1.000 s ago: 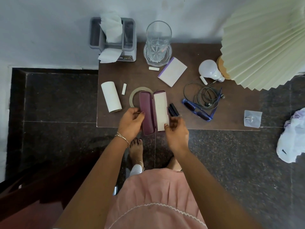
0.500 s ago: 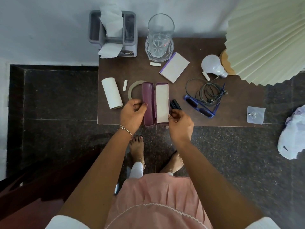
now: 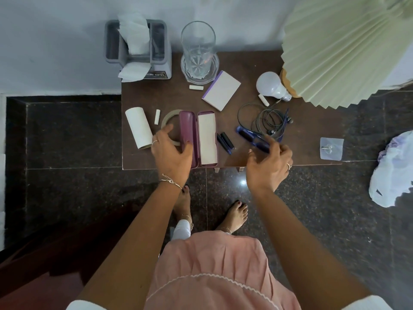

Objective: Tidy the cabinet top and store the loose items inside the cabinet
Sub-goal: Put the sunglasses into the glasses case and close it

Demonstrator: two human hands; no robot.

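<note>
On the brown cabinet top (image 3: 241, 70) an open purple glasses case (image 3: 187, 128) lies with a white cloth (image 3: 207, 139) in its right half. My left hand (image 3: 172, 153) rests its thumb on the case's left half, with its fingers spread over a tape ring (image 3: 167, 116). My right hand (image 3: 268, 164) curls its fingertips round the near end of the blue sunglasses (image 3: 250, 135). Black pens (image 3: 225, 140) lie between the case and the sunglasses.
Also on top are a paper roll (image 3: 138, 128), a tangled earphone cable (image 3: 266, 121), a bulb (image 3: 269, 86), a notepad (image 3: 221, 90), a glass vase (image 3: 197, 54), a tissue holder (image 3: 136, 50), an adhesive hook (image 3: 331, 148) and a pleated lampshade (image 3: 346, 48). A plastic bag (image 3: 393, 171) lies on the floor.
My right hand left the case's right edge and moved right to the blue sunglasses. My left hand loosened on the case, fingers now spread.
</note>
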